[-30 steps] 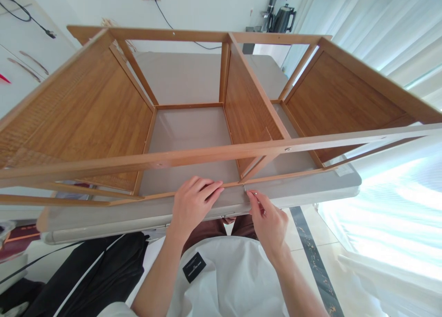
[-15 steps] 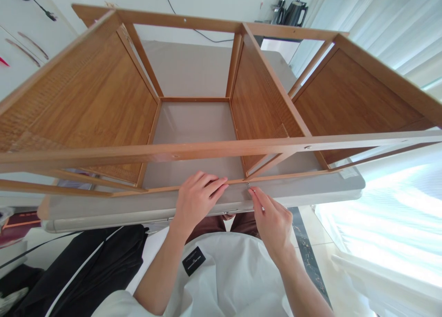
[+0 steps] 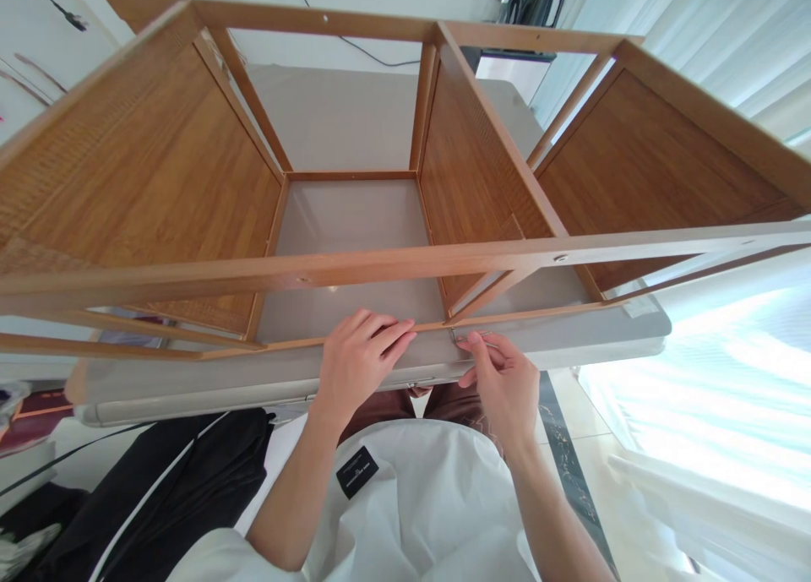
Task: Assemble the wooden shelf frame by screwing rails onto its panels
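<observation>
A wooden shelf frame (image 3: 373, 266) with panelled dividers lies on a grey-topped table (image 3: 570, 333). My left hand (image 3: 358, 362) rests on the frame's near bottom rail (image 3: 297, 343), its fingers stretched out together and the palm down. To its right, my right hand (image 3: 503, 379) pinches a thin metal hex key (image 3: 457, 339) between thumb and fingers. The key's bent tip meets the bottom rail just below the foot of the middle divider (image 3: 478, 164). Most of the key is hidden by my fingers.
Black fabric (image 3: 209, 472) with a white stripe lies at the lower left. A dark kettle (image 3: 541, 3) stands at the back, and a loose black cable (image 3: 373, 57) crosses the wall. White curtains (image 3: 715, 379) hang on the right.
My right hand has turned and shifted slightly right, with the hex key now lying more sideways. My left hand stays on the rail. The view has tilted a little.
</observation>
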A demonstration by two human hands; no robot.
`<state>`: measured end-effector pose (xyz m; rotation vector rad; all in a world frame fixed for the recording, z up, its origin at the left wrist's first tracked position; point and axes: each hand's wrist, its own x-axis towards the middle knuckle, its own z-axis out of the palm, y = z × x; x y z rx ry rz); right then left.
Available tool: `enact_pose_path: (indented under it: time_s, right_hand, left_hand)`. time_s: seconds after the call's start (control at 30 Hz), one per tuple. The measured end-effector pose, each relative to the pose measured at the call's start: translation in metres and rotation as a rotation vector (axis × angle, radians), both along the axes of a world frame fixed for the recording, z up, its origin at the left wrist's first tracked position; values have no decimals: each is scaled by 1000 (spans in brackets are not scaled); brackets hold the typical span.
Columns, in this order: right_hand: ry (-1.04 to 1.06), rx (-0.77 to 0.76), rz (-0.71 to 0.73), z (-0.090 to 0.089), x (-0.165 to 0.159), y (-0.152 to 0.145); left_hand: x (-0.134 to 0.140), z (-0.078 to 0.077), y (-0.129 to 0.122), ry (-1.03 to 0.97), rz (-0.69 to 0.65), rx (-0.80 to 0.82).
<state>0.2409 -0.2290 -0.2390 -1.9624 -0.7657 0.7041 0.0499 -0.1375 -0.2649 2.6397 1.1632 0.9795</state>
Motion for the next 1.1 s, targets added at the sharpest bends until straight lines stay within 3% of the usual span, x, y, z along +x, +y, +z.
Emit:
enact_pose_path:
  time_s: [0.27, 0.5, 0.63, 0.87, 1.1]
  right_hand:
    - [330, 43, -92, -2, 0, 4]
    - [274, 21, -75, 0, 3, 3]
    - [96, 18, -20, -5, 3, -5]
    - [-608, 168, 115, -38, 2, -17]
    - [-789, 263, 202, -42, 5, -15]
  left_hand:
    - [0, 2, 0, 24, 9, 14]
    - [0, 2, 1, 19, 9, 7]
    - [0, 1, 1, 18, 7, -2]
    - [0, 2, 0, 12, 11, -10]
    - [1, 2, 0, 0, 7, -5]
